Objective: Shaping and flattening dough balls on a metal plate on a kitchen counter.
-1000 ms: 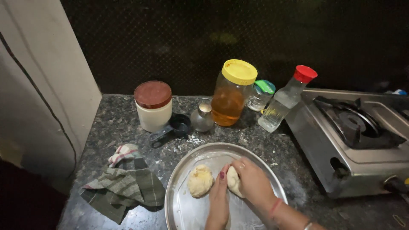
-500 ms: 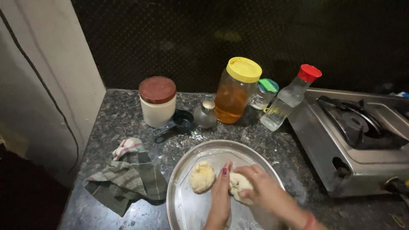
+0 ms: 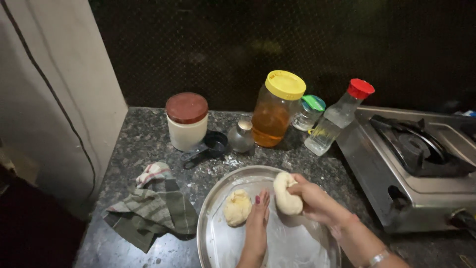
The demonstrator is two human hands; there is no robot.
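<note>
From the head view, the right hand [image 3: 317, 202] has its grip closed around a long lump of dough [image 3: 286, 194], lifted just above the steel plate [image 3: 218, 238], so it hangs clear of the metal. The left hand [image 3: 258, 223] stands edge-on beside it, fingers straight and open, holding nothing, apparently to steady the lump. A second dough ball [image 3: 237, 207] rests on the plate, just left of that hand. On the counter [image 3: 144, 139] lie a striped cloth [image 3: 153, 211] and a yellow-lidded jar [image 3: 276, 109].
</note>
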